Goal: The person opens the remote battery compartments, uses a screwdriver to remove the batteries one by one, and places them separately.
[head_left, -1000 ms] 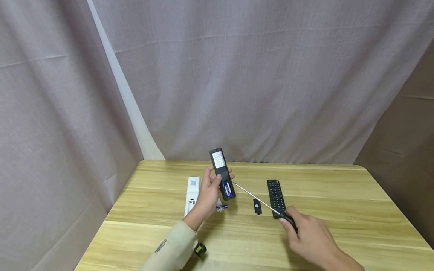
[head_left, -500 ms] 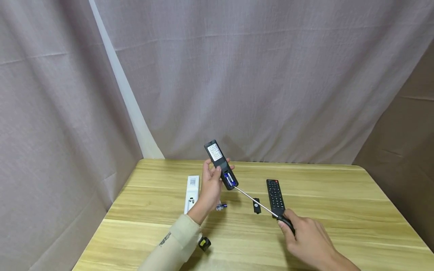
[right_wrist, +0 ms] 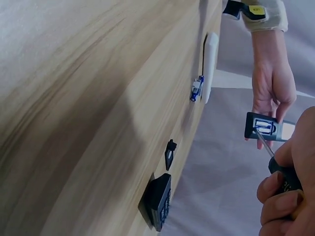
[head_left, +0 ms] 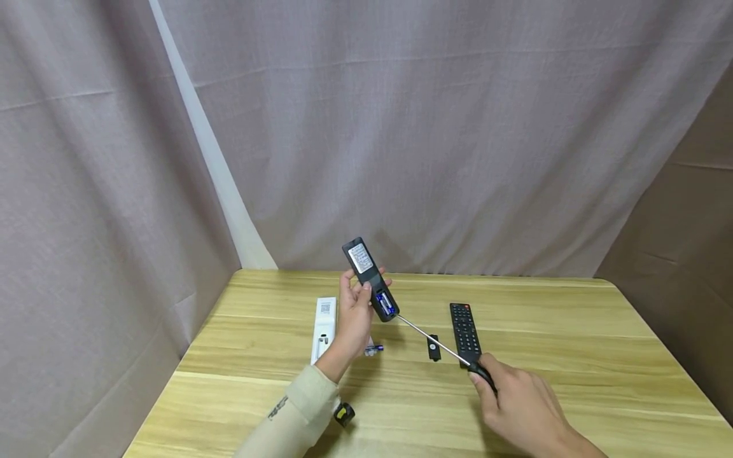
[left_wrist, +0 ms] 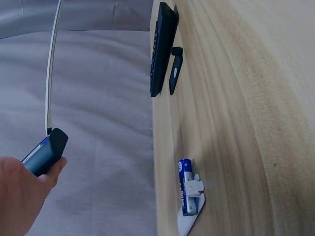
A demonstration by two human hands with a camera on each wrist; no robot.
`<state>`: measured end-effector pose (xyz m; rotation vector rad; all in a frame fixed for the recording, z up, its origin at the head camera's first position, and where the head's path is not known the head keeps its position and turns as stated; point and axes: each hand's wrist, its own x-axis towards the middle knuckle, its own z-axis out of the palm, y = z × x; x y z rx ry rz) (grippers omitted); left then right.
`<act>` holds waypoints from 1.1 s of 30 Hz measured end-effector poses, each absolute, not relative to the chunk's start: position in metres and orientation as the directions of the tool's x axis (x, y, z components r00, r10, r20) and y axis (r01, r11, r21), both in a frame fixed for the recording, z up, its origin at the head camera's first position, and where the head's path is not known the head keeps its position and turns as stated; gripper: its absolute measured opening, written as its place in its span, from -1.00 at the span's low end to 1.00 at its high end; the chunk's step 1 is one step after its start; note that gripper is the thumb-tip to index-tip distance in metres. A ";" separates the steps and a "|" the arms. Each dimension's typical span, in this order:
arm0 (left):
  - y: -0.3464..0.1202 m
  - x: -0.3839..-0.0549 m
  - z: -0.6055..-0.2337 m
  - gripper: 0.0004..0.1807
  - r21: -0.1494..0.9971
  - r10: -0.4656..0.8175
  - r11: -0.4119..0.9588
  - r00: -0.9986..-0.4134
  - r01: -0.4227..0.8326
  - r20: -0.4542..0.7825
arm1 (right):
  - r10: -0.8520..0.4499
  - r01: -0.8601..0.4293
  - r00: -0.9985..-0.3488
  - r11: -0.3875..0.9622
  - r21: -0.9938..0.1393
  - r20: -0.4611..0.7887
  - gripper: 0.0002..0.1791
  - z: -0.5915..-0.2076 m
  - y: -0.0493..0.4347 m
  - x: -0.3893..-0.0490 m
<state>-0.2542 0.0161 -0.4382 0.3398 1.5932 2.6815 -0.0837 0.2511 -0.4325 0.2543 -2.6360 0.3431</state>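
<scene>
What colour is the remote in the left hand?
The remote control is black with a white label, best seen in the head view.

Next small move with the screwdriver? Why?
Probably a gentle levering of the screwdriver to lift one of the batteries: they sit exposed in the remote that the left hand grips, and the tool's tip appears to be near them.

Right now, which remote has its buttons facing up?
The black remote lying on the table beside the small black cover; the raised black remote and the white remote both show their backs.
</scene>
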 end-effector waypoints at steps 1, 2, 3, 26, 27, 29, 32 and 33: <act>0.016 -0.254 -0.438 -0.63 0.869 0.114 -0.483 -0.976 0.108 0.185 | -0.128 -0.245 -0.865 0.952 -0.185 0.486 -0.77 -0.433 0.251 -0.084; 0.016 -0.254 -0.439 -0.63 0.869 0.114 -0.483 -0.976 0.110 0.186 | -0.138 -0.253 -0.855 0.953 -0.169 0.500 -0.76 -0.432 0.251 -0.084; 0.017 -0.254 -0.439 -0.63 0.869 0.114 -0.481 -0.976 0.111 0.188 | -0.149 -0.261 -0.846 0.953 -0.155 0.512 -0.75 -0.432 0.251 -0.084; 0.017 -0.253 -0.447 -0.61 0.877 0.062 -0.475 -0.991 0.076 0.119 | -0.164 -0.265 -0.796 0.960 -0.092 0.583 -0.73 -0.451 0.241 -0.084; 0.017 -0.253 -0.447 -0.61 0.870 0.061 -0.488 -0.992 0.067 0.111 | -0.153 -0.259 -0.800 0.960 -0.104 0.580 -0.74 -0.454 0.242 -0.084; 0.017 -0.253 -0.448 -0.60 0.858 0.062 -0.511 -0.993 0.055 0.100 | -0.128 -0.243 -0.815 0.961 -0.133 0.566 -0.75 -0.457 0.241 -0.083; 0.017 -0.253 -0.450 -0.61 0.857 0.064 -0.514 -0.994 0.044 0.089 | -0.095 -0.221 -0.835 0.960 -0.173 0.542 -0.76 -0.461 0.241 -0.082; 0.018 -0.252 -0.450 -0.61 0.858 0.064 -0.512 -0.994 0.041 0.085 | -0.088 -0.216 -0.840 0.959 -0.182 0.535 -0.76 -0.462 0.241 -0.081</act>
